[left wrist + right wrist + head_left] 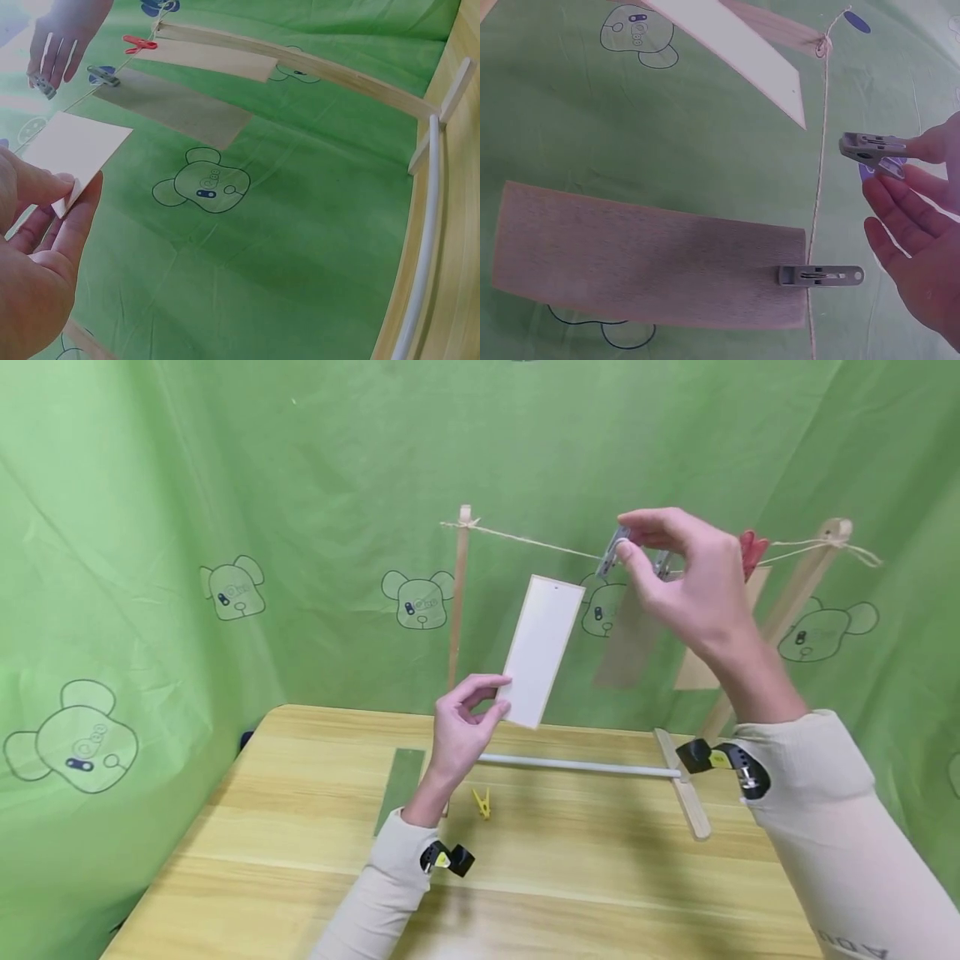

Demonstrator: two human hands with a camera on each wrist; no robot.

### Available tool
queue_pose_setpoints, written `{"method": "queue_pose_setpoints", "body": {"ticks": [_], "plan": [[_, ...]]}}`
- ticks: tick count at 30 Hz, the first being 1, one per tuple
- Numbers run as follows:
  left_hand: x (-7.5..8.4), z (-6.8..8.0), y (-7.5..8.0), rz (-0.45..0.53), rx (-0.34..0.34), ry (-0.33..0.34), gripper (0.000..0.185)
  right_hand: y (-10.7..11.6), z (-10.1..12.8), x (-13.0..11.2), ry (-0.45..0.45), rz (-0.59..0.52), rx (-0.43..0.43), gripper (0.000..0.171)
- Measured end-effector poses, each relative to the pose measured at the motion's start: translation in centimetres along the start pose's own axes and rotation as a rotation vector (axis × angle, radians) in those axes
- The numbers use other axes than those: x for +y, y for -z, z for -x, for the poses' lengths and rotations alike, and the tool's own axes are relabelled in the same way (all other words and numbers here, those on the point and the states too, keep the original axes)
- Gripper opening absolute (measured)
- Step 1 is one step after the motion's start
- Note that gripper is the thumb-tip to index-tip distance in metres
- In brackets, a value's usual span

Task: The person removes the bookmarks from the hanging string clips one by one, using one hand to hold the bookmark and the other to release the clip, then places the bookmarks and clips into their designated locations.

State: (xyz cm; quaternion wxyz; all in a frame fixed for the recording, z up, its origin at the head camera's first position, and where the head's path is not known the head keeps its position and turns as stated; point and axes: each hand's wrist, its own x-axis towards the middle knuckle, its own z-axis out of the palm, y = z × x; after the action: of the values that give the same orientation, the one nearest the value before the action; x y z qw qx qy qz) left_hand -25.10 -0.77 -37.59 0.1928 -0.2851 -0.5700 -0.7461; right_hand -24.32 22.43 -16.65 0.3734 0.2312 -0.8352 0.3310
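A white card [542, 647] with a small hole at its top is pinched near its lower end by my left hand [462, 727], just below the string [536, 541]. My right hand [693, 572] pinches a grey clothespin [874, 150] between thumb and fingers; in the right wrist view it is apart from the string. Beside it on the string hangs a grey-brown card [652, 255], held by another grey clothespin [821, 276]. Farther right a red clothespin [139, 45] holds a pale tan card [214, 60].
Two wooden posts [457, 602] carry the string, with a white rod [577, 766] low between them and a wooden foot [682, 785] at right. On the table [300, 827] lie a green card [401, 785] and a yellow clothespin [482, 803]. A green printed curtain [337, 485] stands behind.
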Motion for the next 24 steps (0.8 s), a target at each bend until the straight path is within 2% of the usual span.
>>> {"method": "queue_pose_setpoints", "body": {"ticks": [9, 17, 24], "plan": [[0.3, 0.3, 0.3, 0.001, 0.005, -0.02, 0.032, -0.5, 1.2, 0.1, 0.089, -0.103, 0.109, 0.027], [0.5, 0.8, 0.7, -0.015, 0.014, -0.017, 0.031, -1.0, 2.7, 0.1, 0.062, -0.216, 0.128, 0.028], [0.6, 1.2, 1.1, -0.01, 0.032, -0.049, 0.03, -1.5, 3.4, 0.3, 0.105, -0.264, 0.124, 0.032]]}}
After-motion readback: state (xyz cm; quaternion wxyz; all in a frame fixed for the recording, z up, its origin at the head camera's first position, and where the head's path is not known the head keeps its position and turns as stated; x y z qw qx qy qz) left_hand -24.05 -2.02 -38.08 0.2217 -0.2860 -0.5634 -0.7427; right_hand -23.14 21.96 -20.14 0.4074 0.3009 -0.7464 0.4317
